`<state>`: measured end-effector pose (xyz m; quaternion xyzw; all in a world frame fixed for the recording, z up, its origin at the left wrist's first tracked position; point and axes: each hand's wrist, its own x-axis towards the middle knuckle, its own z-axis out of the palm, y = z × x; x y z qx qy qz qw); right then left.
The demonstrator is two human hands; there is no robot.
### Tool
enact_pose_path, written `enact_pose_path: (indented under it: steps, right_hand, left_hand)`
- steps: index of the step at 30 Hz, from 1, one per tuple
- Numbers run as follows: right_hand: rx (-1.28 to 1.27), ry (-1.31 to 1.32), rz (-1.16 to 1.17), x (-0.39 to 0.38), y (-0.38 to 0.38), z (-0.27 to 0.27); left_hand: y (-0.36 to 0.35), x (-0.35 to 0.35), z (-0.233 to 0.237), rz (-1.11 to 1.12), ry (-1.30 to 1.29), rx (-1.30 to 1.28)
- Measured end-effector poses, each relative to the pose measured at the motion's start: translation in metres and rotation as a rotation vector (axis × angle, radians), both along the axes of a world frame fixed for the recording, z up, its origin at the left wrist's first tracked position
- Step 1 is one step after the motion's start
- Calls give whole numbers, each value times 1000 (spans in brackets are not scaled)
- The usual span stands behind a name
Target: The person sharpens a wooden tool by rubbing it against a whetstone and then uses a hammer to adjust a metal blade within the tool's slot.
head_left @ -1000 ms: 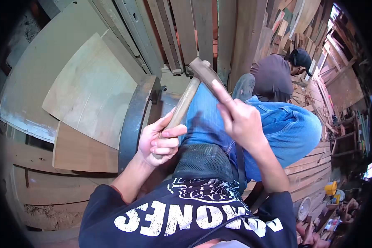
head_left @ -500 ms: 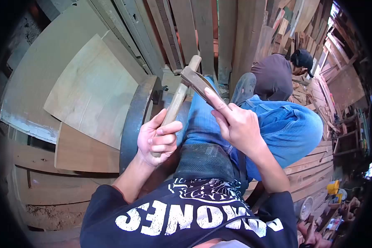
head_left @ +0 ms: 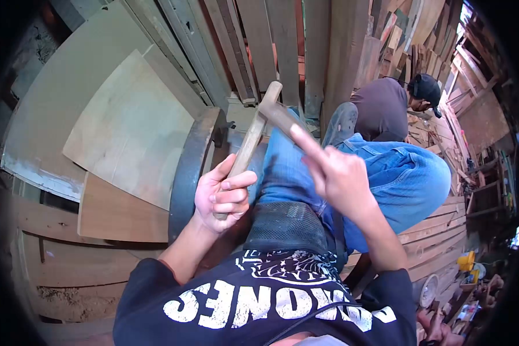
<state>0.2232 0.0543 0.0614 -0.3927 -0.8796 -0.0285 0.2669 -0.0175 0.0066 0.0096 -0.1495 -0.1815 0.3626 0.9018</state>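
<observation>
My left hand (head_left: pixel 225 193) is wrapped round the lower part of a pale wooden stick (head_left: pixel 249 147), which slants up and away from me over my lap. A flat brown bar-like tool (head_left: pixel 284 120) crosses the stick just below its top end. My right hand (head_left: pixel 343 176) grips the near end of this tool, its index finger stretched along it. Motion blurs the right hand and the tool, and I cannot tell the tool's exact kind. The stick shows sharp.
Curved wooden panels (head_left: pixel 130 132) lean at the left beside a dark rounded metal piece (head_left: pixel 181 173). Upright planks (head_left: pixel 265 46) stand ahead. A co-worker (head_left: pixel 380 106) in a dark cap bends down at the right, among wood scraps. Slats (head_left: pixel 438 230) cover the floor.
My right hand and the brown tool have shifted slightly and now look blurred. The stick and my left hand have barely moved. The co-worker's head has dipped a little.
</observation>
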Motion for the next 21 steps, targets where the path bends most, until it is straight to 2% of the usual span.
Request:
enact_pose_path:
  steps: [2,4,5,8,10,12,14,16,17,18,21]
  right_hand:
    - [43,11,-9,0,-2,0]
    - [-35,-136,158,-1,-31,4]
    - [-58,-141,165,1,-30,4]
    - [-7,-12,-15,7,5,3]
    - [-37,-57,33,3,-7,6]
    - [-65,-154,67,0,-23,8]
    - [-63,-130,28,-1,-17,9]
    - [-52,-114,5,1,-10,11]
    - [-42,-92,-18,2,-6,10]
    - [-35,-66,-42,2,-5,8]
    - [-56,-58,56,2,-25,-2]
  left_hand:
    - [-2,0,1,22,8,-86]
    - [-3,-3,1,21,19,-50]
    - [-4,-2,2,20,19,-75]
    - [1,-1,-7,-31,-3,0]
    - [0,1,3,-2,34,-44]
    - [-1,0,1,57,346,122]
    - [-2,3,1,109,410,214]
    - [-8,9,17,326,894,318]
    - [-5,6,18,299,994,471]
    - [-7,6,20,288,1122,512]
    - [-8,6,13,237,1111,546]
